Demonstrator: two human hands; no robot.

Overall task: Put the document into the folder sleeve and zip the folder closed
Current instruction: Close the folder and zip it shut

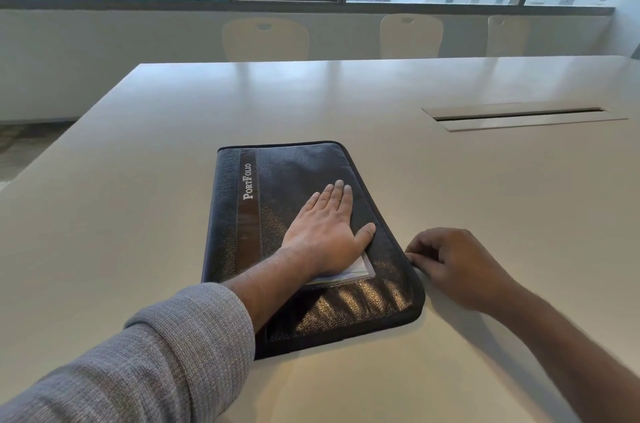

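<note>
Head view: closed dark leather folder (298, 222)

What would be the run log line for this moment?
left hand flat on folder | right hand pinching at its right edge | paper showing

The left hand (323, 232) lies flat over the folder (301, 235), covering most of the pale document (356, 271) peeking from its front pocket; only one corner shows, print unreadable. The right hand (457, 267) curls its fingertips (414, 258) at the folder's edge, hiding whatever they pinch; the zipper pull cannot be made out. The surface (450, 180) runs off both side edges.
</note>
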